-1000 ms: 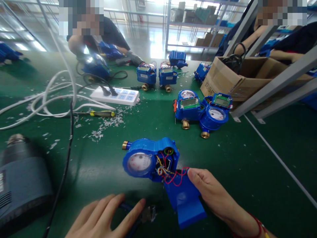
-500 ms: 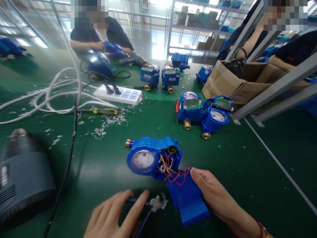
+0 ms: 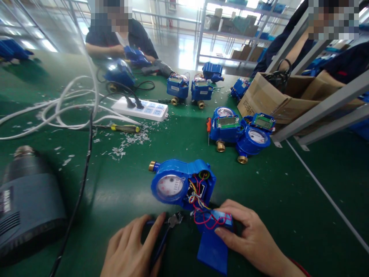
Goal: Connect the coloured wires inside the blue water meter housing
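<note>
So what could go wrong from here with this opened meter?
Thin wires trail from the open meter over the blue piece in the right hand; tugging that piece away might strain them. The pliers in the left hand sit close to the wires in view and could nick one. The black cable running past on the left might catch that arm.

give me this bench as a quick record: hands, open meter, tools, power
left hand: on blue-handled cutters, grip partly hidden
right hand: holding blue cover piece
open meter: on green table, coloured wires exposed
other tools: heat gun at picture left; yellow-and-black screwdriver
power: white power strip, two black plugs in it
</note>
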`<state>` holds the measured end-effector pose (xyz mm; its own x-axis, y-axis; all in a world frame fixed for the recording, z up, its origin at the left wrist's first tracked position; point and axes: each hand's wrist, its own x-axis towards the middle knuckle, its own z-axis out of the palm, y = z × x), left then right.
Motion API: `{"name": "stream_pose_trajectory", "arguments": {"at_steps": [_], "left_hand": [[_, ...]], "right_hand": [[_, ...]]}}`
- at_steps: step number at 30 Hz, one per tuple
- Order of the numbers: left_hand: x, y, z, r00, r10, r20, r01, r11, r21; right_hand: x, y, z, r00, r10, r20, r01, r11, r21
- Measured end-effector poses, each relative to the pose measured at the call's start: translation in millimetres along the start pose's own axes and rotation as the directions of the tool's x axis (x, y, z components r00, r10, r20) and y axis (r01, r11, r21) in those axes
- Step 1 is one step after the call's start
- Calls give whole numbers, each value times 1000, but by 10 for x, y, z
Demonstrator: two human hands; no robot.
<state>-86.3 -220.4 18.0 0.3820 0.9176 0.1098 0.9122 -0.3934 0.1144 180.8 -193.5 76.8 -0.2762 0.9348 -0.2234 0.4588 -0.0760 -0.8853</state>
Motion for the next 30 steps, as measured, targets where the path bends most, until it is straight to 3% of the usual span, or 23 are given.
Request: {"name": "stream_pose_trajectory", "arguments": {"at_steps": [4,6,8,13,15,17,20,24,27,30], "left_hand": [[53,-29,19,996,64,-58,-63,998,24],[79,-20,-15,986,87,-144,-99,992,-81],[129,34,-77,984,73,-163,-115,957,-267],[361,329,-217,998,-46,-36,8,728,-686],[451,446,-231,988,-153,33,123,631,-766],[520,535,-225,954,-244,172,280,531,-800],[589,609,-197,895,-230,383,443,345,-827],[620,626,-166,867,-178,466,490,134,-861],[609,605,-150,879,-202,433,466,161,-870],[579,586,-112,921,-264,288,372,374,-850]], "right_hand": [[-25,-35,21,988,-146,-50,135,975,-176],[-39,-36,25,963,-256,-87,225,936,-269],[-51,-28,29,935,-339,-108,284,894,-347],[-64,-2,60,890,-442,-110,353,823,-446],[-59,1,82,855,-505,-116,385,771,-508],[-52,-1,105,806,-583,-107,421,690,-589],[-55,-2,144,728,-680,-84,440,558,-703],[-91,31,190,671,-737,-73,423,463,-779],[-112,44,196,670,-741,-51,396,414,-820],[-110,12,179,670,-743,8,402,353,-845]]}}
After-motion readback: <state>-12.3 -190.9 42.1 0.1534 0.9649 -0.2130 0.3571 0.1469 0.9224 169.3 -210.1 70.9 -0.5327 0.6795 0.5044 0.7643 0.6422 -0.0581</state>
